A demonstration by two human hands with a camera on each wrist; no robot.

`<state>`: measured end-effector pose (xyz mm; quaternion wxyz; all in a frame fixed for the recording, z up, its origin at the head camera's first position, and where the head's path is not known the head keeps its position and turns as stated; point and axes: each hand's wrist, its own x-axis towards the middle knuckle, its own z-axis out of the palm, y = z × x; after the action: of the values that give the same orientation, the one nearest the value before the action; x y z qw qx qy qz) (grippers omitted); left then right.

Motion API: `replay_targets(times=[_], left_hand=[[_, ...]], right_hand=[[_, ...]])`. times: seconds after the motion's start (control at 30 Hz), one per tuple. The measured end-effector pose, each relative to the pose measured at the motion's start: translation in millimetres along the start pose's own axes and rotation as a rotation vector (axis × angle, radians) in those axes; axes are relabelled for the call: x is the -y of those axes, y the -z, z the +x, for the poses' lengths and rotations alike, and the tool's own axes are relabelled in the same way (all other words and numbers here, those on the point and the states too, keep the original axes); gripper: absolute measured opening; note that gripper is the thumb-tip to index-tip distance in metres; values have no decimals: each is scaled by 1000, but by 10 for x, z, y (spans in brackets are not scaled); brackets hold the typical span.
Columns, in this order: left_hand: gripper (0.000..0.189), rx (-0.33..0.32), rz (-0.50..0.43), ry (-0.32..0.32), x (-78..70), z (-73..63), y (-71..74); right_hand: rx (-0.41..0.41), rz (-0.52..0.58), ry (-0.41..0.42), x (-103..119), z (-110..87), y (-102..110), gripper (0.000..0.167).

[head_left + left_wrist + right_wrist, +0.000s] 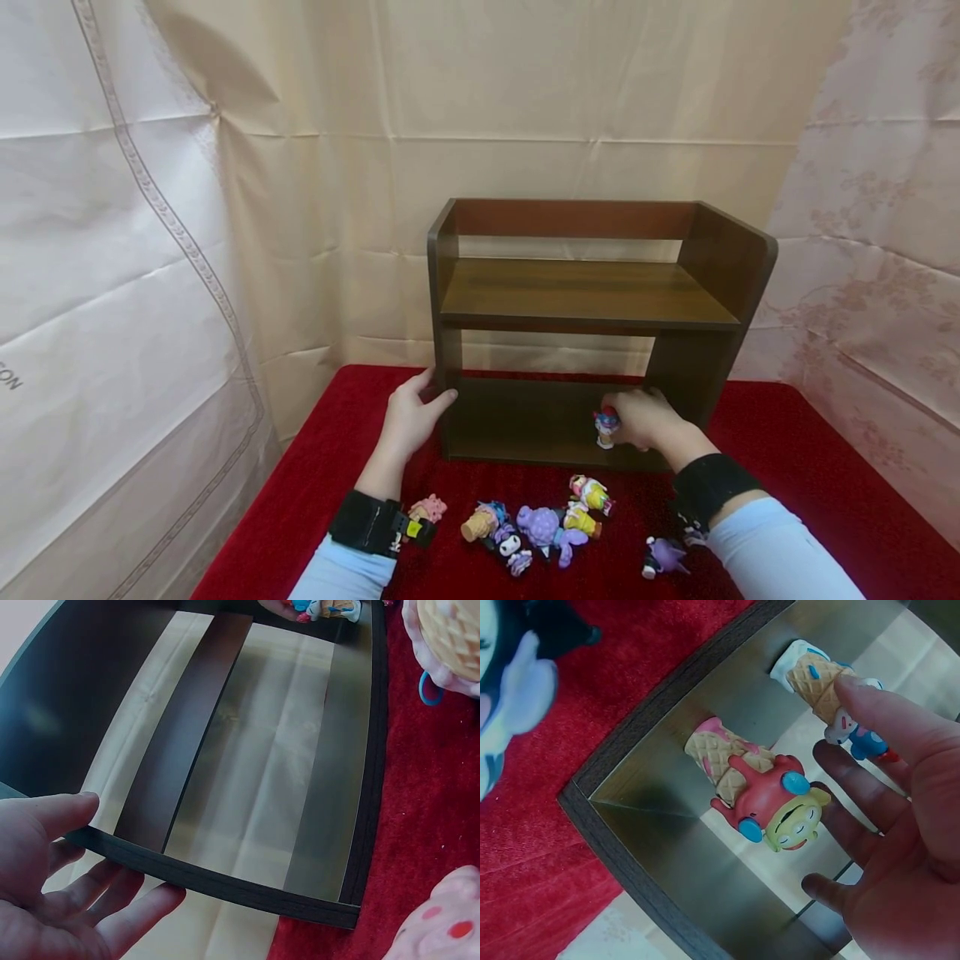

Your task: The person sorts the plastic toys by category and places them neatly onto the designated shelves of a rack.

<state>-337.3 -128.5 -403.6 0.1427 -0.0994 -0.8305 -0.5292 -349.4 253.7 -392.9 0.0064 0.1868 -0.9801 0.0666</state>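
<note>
The only writing to be made out is on the pale cream fabric backdrop (112, 275), far off to the left of the left hand (411, 417), at the edge of the head view: two dark capital letters, "ON", the tail of a word cut off by the frame. Nothing else carries readable text.

a staged recording booth: draped cloth backdrop (525, 100), red-covered table (787, 450).
</note>
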Motion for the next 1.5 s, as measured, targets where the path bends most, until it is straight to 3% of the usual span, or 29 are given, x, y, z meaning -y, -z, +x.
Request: replay_targets(times=[0.1, 0.23, 0.5, 1.17, 1.5], left_hand=[[58, -2, -2, -2, 0, 0, 0], [57, -4, -6, -1, -2, -3, 2], [57, -2, 0, 2, -19, -13, 8], [57, -5, -1, -16, -14, -7, 2], [58, 7, -2, -11, -23, -9, 7]], right_hand=[[-7, -1, -1, -11, -10, 4, 54], [-4, 79, -19, -10, -36, 31, 71], [-29, 302, -38, 41, -153, 180, 68], [-124, 360, 37, 228, -454, 462, 62], [-155, 464, 60, 418, -657, 608, 63]])
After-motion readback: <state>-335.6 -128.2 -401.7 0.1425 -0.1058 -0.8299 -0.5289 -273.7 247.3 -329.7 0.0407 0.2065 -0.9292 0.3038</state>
